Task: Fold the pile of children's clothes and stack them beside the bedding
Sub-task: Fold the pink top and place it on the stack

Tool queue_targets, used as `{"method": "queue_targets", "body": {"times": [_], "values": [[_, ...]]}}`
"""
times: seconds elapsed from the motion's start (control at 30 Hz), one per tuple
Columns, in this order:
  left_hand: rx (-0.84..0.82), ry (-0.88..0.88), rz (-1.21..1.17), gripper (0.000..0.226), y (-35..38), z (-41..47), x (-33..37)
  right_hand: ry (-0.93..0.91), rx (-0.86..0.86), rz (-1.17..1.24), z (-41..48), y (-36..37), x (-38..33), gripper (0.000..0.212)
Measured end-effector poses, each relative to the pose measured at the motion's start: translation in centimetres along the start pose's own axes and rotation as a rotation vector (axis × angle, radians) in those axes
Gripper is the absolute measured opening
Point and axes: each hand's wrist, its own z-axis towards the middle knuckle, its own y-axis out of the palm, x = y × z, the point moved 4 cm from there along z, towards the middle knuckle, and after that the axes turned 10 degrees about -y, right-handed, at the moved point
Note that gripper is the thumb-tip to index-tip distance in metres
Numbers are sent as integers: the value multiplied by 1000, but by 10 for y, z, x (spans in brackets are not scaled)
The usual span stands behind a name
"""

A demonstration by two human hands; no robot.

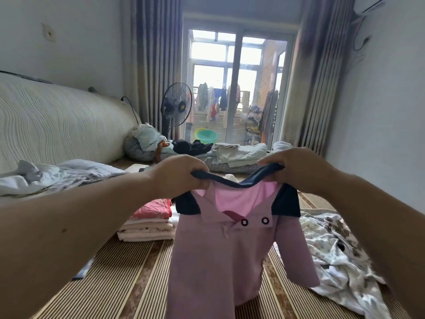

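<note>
Striped woven mat (pixel 119 277) covers the bed under you, running up to the padded headboard (pixel 57 120) on your left. Rumpled pale bedding (pixel 69 173) lies along the headboard's foot. Pink child's top (pixel 218 261) hangs upright in mid-air in front of you, over the mat's middle; navy neckband (pixel 230 184) stretched between your hands, navy patches at both shoulders, one sleeve drooping on the right side. Unfolded flower-print heap (pixel 333 252) sprawls on the mat at your right, just beside the hanging top. Folded stack (pixel 149 224) sits on the mat behind the top's left edge, red piece uppermost, pale pieces below. Your left hand (pixel 181 176): fingers curled tight, pinching the neckband's left end. Your right hand (pixel 296 169): fingers curled down over the neckband's right end, gripping it. Standing fan (pixel 177 107) by the curtain (pixel 156 65) at the far end. Two snap fasteners (pixel 265 220) on the top's placket, side by side
</note>
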Motion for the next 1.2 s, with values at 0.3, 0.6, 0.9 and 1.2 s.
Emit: {"method": "queue_targets", "body": {"times": [0.3,0.6,0.9,1.2], "values": [[-32,-188,-123,19,-8,-2,10,-1,27,-97,-6,0,-2,33],[-167,-218,-233,13,13,-11,18,43,64,-114,-6,-3,-5,35],[454,-189,-133,18,-21,-6,18,205,196,276,-9,-2,5,17],[183,-81,-238,32,-37,-11,3,121,318,307,-11,-9,-2,15]]}}
